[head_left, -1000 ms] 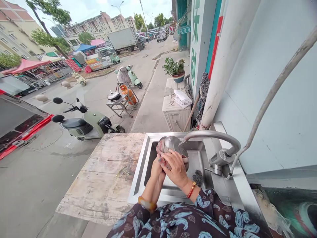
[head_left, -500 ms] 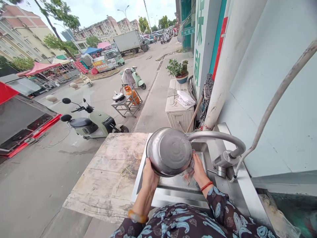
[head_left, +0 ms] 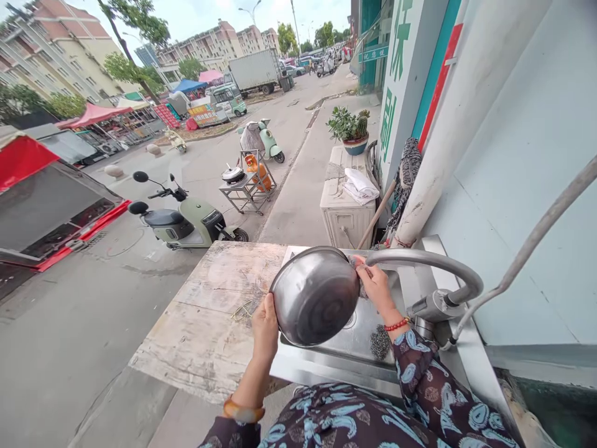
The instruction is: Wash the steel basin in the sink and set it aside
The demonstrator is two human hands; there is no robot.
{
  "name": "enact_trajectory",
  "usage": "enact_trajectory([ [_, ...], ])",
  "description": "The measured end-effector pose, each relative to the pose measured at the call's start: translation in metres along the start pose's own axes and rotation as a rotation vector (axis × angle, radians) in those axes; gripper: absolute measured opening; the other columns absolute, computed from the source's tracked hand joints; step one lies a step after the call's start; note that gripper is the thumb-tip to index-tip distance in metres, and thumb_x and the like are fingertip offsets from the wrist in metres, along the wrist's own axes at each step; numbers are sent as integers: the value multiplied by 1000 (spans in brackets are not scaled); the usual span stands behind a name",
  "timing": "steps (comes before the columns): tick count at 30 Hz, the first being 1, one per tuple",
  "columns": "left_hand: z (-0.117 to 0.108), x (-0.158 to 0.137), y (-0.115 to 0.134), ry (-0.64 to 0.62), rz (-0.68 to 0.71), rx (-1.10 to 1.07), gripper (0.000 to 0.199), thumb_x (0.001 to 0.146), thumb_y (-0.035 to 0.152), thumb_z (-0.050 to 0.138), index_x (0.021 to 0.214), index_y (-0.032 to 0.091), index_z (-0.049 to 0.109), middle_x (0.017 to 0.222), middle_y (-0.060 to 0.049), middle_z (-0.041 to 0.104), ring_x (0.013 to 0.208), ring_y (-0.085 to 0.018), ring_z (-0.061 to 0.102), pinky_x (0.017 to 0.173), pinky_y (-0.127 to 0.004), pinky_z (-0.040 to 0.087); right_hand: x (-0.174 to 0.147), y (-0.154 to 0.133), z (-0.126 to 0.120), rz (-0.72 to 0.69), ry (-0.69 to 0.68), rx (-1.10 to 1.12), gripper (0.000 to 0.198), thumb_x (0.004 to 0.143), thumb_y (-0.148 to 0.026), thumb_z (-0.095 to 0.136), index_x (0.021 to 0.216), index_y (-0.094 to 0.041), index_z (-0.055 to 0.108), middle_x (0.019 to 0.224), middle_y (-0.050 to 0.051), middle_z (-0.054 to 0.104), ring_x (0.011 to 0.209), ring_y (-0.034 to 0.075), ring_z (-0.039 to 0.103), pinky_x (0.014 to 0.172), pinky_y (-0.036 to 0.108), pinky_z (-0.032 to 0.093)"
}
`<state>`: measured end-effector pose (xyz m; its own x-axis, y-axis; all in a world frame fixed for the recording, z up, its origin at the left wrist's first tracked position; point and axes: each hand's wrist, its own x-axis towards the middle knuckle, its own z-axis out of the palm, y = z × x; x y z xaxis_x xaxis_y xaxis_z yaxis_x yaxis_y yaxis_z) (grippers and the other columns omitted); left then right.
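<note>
A round steel bowl (head_left: pixel 314 297) is held tilted on edge above the steel sink (head_left: pixel 359 339), its outer underside facing me. My left hand (head_left: pixel 264 322) grips the bowl's lower left rim. My right hand (head_left: pixel 375 285) is at the bowl's upper right rim, fingers closed on a small cloth pressed against it, just under the curved tap spout (head_left: pixel 426 262). The bowl hides most of the cloth.
A steel scouring ball (head_left: pixel 381 341) lies in the sink's right corner. A worn wooden board (head_left: pixel 209 323) adjoins the sink on the left. A grey hose (head_left: pixel 527 246) runs up the wall. Beyond are a green scooter (head_left: pixel 184 221), a white cabinet (head_left: pixel 345 208) and a street.
The bowl was turned from hollow-down under the tap to standing on edge with its underside toward me. My right hand moved from the bowl's lower right up to its top right rim.
</note>
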<state>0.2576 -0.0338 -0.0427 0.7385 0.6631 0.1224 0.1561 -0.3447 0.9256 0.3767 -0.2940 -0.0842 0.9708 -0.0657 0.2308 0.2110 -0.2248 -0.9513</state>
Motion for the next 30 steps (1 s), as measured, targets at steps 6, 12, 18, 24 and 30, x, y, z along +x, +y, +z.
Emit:
enact_trajectory([
  [6, 40, -12, -8, -74, -239, -108, 48, 82, 59, 57, 63, 16, 61, 59, 1, 56, 62, -15, 53, 61, -26, 42, -53, -47, 29, -339, -39, -137, 40, 97, -28, 43, 135, -24, 56, 129, 6, 65, 120, 22, 57, 107, 40, 41],
  [12, 53, -10, 1, -8, -419, -426, 38, 90, 47, 53, 93, 13, 69, 96, -8, 71, 91, -18, 64, 93, -32, 46, -101, -38, 47, -516, -215, -284, 50, 90, -29, 58, 140, -33, 50, 136, 2, 60, 134, 31, 43, 111, 54, 32],
  [18, 29, -22, 6, -85, -242, -256, 45, 86, 59, 53, 76, 17, 64, 74, -3, 64, 74, -18, 58, 73, -29, 45, -60, 31, 40, 138, 77, 95, 51, 89, -44, 50, 133, -18, 57, 136, 12, 60, 126, 26, 54, 108, 47, 41],
  [24, 16, -19, 14, -278, 119, 179, 53, 87, 64, 39, 55, 21, 39, 52, 4, 38, 55, -14, 39, 56, -26, 27, -34, 16, 24, 157, 53, 93, 54, 88, -49, 50, 129, -16, 62, 129, 13, 64, 120, 28, 58, 106, 45, 42],
  [30, 18, -18, 26, -360, 90, 355, 47, 87, 55, 44, 54, 22, 39, 52, 2, 46, 55, -16, 44, 55, -26, 23, -38, -42, 15, -373, -246, -88, 42, 89, -33, 56, 129, -28, 62, 130, 5, 65, 120, 25, 60, 107, 44, 43],
])
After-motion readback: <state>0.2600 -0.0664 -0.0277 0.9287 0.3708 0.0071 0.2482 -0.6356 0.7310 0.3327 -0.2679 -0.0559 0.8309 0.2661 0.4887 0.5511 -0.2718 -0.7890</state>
